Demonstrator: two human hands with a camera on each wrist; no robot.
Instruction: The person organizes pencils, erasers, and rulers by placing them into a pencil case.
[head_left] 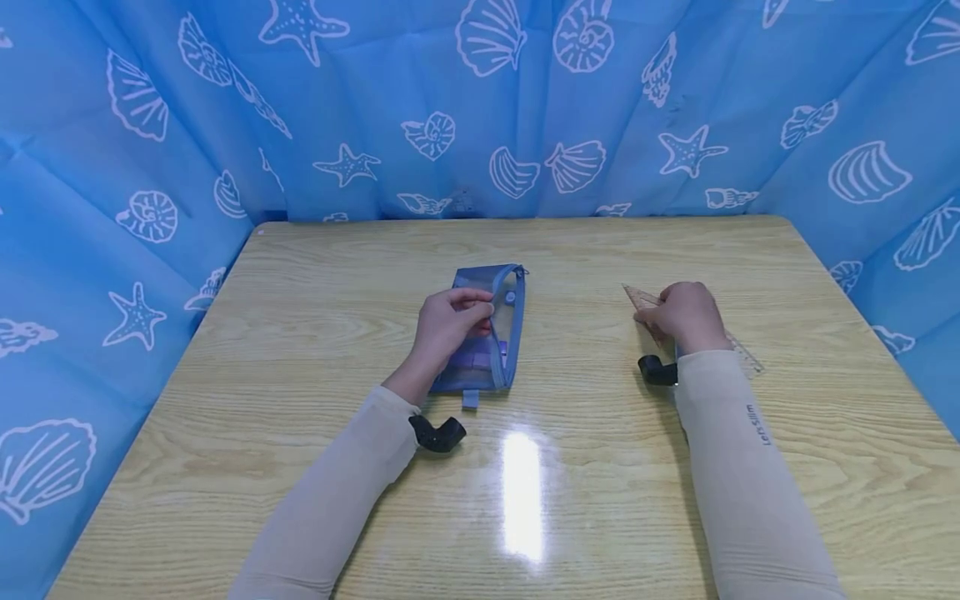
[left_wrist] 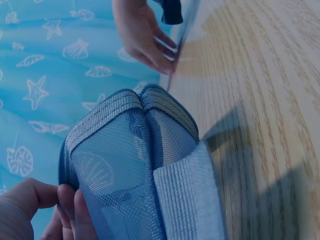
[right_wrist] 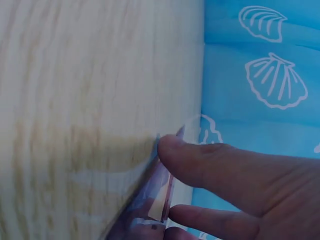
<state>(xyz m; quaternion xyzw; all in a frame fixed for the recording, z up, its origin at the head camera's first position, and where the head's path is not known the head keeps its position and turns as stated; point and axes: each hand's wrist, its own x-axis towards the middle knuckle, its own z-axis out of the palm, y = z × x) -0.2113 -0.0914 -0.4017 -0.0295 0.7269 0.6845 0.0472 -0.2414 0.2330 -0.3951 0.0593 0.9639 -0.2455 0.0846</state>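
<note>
A blue mesh zip pouch point(head_left: 468, 379) lies near the middle of the table, its zip side gaping and something purple point(head_left: 472, 358) showing inside. My left hand point(head_left: 450, 325) pinches the pouch's edge at the opening between thumb and fingers. In the left wrist view the mesh pouch point(left_wrist: 115, 170) has its fabric tab toward the camera, with the left fingers point(left_wrist: 70, 200) at its rim. To the right, my right hand point(head_left: 686, 312) grips a clear set square point(head_left: 637, 298) with scale marks. Its thumb point(right_wrist: 175, 150) presses on the set square point(right_wrist: 160, 195) close over the table; the palm hides part of it.
The wood-grain table point(head_left: 337, 275) reaches back to a blue curtain point(head_left: 465, 92) with shell and starfish prints. Black wrist-worn cameras point(head_left: 438, 435) stick out beside both wrists. A bright light reflection lies on the tabletop between the forearms.
</note>
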